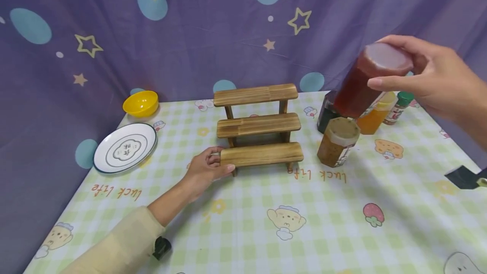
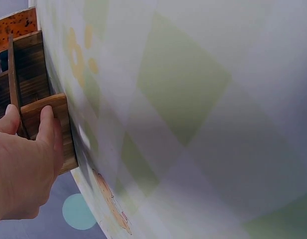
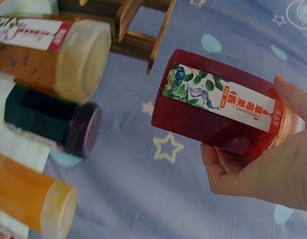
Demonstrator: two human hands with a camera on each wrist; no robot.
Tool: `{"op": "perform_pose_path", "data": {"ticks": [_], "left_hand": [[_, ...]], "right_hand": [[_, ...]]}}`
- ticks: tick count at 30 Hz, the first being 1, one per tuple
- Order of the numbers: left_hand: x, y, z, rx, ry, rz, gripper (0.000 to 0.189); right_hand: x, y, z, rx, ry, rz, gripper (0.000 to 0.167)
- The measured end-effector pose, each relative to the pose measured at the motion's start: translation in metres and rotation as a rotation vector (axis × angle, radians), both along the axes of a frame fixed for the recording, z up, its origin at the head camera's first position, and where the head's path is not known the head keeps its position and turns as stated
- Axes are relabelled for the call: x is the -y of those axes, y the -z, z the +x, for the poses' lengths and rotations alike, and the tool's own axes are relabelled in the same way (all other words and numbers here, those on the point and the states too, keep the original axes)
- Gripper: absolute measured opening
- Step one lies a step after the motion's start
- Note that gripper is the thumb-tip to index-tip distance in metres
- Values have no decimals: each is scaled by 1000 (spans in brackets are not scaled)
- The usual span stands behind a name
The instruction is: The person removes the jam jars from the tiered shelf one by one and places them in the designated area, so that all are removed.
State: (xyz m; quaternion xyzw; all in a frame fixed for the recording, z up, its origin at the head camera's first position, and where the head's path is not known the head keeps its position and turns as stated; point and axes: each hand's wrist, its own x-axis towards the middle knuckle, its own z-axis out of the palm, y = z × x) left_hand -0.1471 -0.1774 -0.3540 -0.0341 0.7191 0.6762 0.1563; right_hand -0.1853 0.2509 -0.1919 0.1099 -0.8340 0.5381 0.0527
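Note:
My right hand [image 1: 437,77] grips a jar of red fruit jam [image 1: 367,79] near its lidded end and holds it up in the air, tilted. In the right wrist view the jar's label [image 3: 223,98] shows leaves and red lettering. My left hand [image 1: 203,170] holds the left end of the lowest step of a three-tier wooden step shelf [image 1: 262,154]. The left wrist view shows fingers on the step's end [image 2: 66,134] and the thumb at the board above. Below the raised jar stands a jar of brown sauce [image 1: 336,145] with a pale lid.
Behind it are a dark jar [image 1: 325,115], an orange jar [image 1: 369,122] and a green-capped shaker bottle [image 1: 397,107]. On the left are a yellow bowl [image 1: 140,104] and a white plate [image 1: 104,149]. A purple patterned curtain [image 1: 190,45] hangs behind the checked tablecloth [image 1: 243,223].

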Motion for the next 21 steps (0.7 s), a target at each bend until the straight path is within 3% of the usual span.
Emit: {"op": "perform_pose_path", "data": {"ticks": [7,10,16,21], "left_hand": [[-2,0,0,0,-13,6,66],[-2,1,0,-2,-9,12,65],[-1,1,0,-4,7,15,65],[0,-1,0,-5,13,6,65]], "right_hand": [[-30,21,1,-94,-90,-341,64],[-40,29,2,-128,-139,-417,62],[-57,50,7,-192,-81,-372,61],[-68,69,15,-159,21,-155,61]]}}
